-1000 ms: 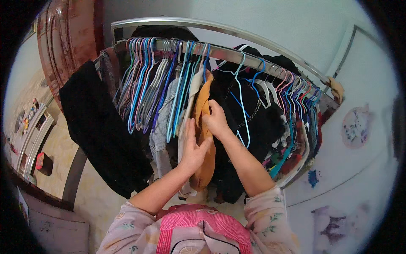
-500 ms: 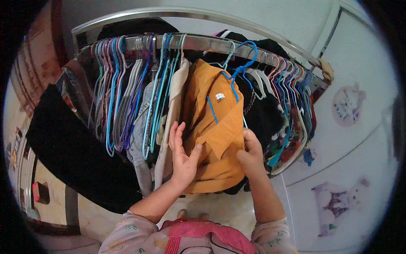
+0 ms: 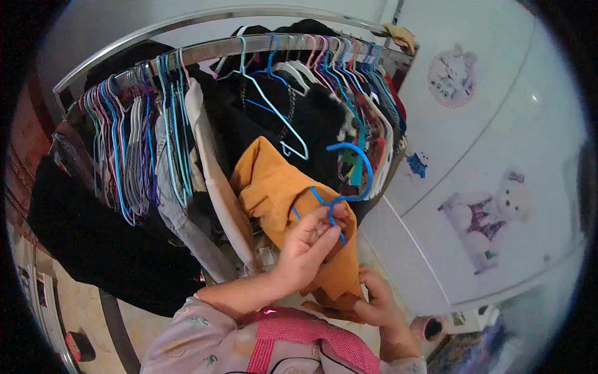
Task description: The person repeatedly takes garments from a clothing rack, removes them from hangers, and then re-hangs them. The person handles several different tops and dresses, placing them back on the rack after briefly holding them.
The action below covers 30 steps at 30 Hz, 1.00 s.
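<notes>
Here, the left hand (image 3: 311, 243) grips a blue hanger (image 3: 370, 171) inside the orange garment (image 3: 265, 177), held in front of the crowded metal clothes rack (image 3: 215, 48); the right hand (image 3: 379, 299) grasps its lower edge. Tan flooring (image 3: 78, 305) shows at lower left, and bear pictures (image 3: 506, 209) decorate the white surface (image 3: 430, 249) rightward.

No lettering (or number) can be read.

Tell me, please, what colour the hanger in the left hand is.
The hanger is bright blue, best seen in the head view.
</notes>
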{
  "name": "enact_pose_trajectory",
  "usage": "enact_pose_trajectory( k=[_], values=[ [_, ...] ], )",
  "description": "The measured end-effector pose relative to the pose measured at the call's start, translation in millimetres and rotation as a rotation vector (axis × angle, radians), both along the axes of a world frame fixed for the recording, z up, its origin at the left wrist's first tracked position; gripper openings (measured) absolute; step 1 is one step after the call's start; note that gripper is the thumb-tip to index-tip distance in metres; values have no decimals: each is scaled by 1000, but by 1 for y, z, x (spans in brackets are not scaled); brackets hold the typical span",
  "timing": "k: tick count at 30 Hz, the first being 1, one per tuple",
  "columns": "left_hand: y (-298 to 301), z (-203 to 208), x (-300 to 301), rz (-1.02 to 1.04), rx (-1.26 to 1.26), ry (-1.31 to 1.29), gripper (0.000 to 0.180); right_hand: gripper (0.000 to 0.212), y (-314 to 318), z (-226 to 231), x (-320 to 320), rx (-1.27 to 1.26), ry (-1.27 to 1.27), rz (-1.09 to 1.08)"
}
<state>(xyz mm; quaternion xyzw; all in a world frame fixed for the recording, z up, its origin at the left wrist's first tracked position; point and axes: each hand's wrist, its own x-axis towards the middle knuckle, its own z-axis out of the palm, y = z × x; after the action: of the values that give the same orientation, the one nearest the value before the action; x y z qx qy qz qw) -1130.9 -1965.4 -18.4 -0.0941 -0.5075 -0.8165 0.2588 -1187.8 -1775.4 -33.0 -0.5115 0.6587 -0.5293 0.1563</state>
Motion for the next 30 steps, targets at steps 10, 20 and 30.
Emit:
enact_pose_trajectory(
  k=[10,20,30],
  values=[
    [178,9,67,-350,-98,-43,18,28,190,-7,159,-134,-424,-548],
    [308,22,140,-826,-7,-221,23,48,284,-11,305,-277,-500,-716],
    [438,0,199,-1367,-342,-149,17,76,309,-48,439,-627,-861,-1059]
  ],
)
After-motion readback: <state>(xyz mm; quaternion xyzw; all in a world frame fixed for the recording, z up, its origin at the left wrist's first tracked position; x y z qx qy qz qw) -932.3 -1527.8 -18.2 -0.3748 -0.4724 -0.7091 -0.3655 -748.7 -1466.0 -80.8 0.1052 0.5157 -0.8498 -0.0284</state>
